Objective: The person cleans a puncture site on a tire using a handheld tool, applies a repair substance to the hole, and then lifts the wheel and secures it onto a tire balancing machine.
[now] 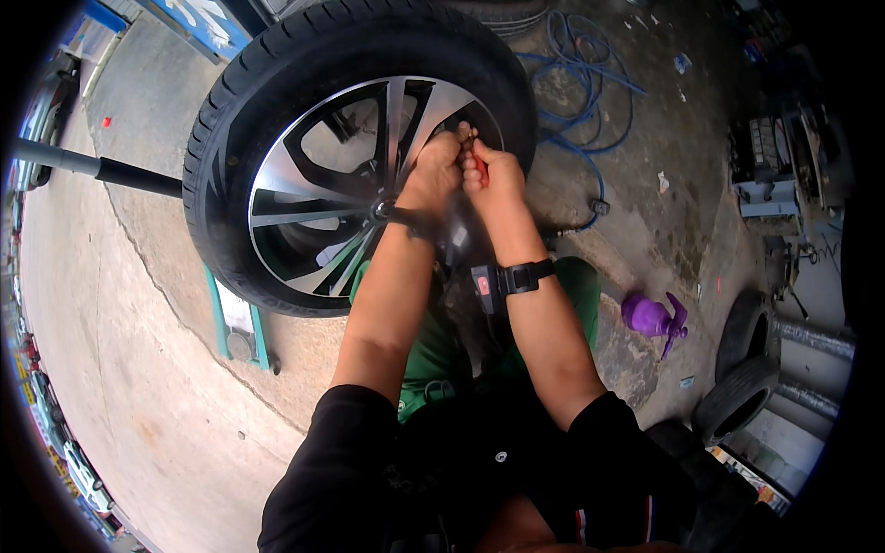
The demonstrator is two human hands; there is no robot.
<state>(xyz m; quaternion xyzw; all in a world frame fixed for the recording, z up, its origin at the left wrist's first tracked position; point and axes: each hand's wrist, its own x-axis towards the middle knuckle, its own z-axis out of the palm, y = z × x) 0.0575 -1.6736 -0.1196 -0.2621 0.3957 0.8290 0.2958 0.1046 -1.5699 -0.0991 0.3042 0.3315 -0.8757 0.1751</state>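
Observation:
A car wheel (277, 217) with a black tyre (219, 198) and a silver-and-black alloy rim fills the upper middle. Both my hands meet at the rim's right edge. My right hand (495, 172) is closed around a small red-handled tool (481, 170), whose working end is hidden by fingers. Beside it, my left hand (441, 158) has its fingers bent and pinched together over the spokes. What lies between those fingers is too small to make out. A black strap with a small box (518, 279) circles my right wrist.
A coiled blue hose (590, 92) lies on the floor at the upper right. The purple spray bottle (650, 316) stands right of my knees. Loose tyres (735, 401) lean at the far right. A grey-and-black bar (111, 169) reaches the tyre from the left, above a green metal frame (221, 318).

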